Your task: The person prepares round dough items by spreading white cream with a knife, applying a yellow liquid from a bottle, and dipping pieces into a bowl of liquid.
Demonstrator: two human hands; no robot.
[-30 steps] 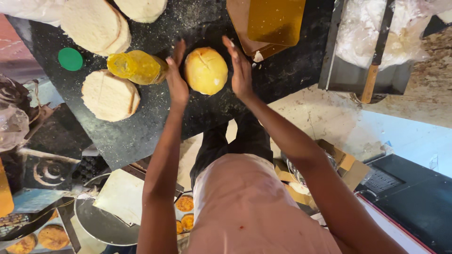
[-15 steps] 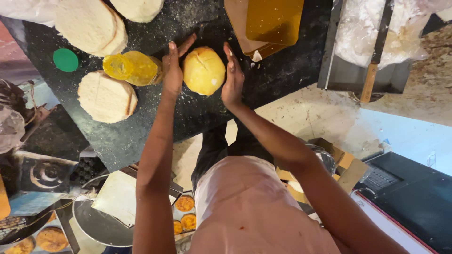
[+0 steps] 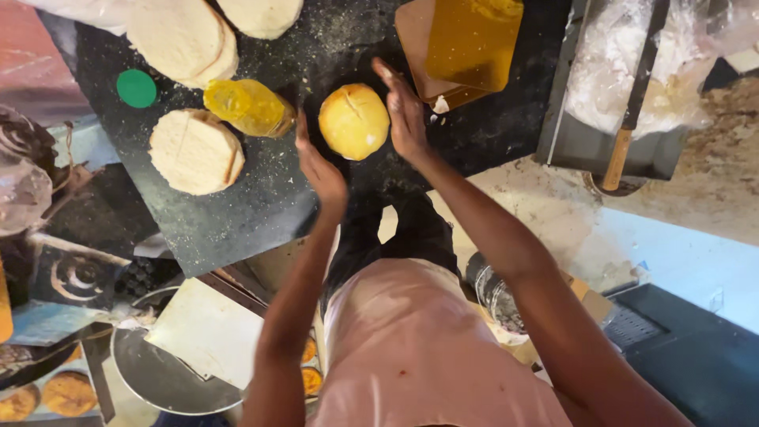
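A round yellow dough ball (image 3: 353,120) rests on the dark, flour-dusted stone counter (image 3: 237,213). My right hand (image 3: 405,111) presses flat against the ball's right side, fingers straight and pointing away from me. On the ball's near left side is my left hand (image 3: 318,162), fingers apart, close to the ball or just touching it. Just left of my left hand lies a yellow plastic bottle (image 3: 247,107) on its side.
Stacks of pale flat dough rounds (image 3: 196,150) (image 3: 183,39) (image 3: 261,14) lie at the left and far side. A green lid (image 3: 136,88) lies by them. Far right of the ball sit a brown board with oil (image 3: 458,47) and a tray of flour with a wooden-handled tool (image 3: 624,95).
My left hand has slid back toward me, from beside the ball's left flank to its near left. The right hand stays against the ball's right side.
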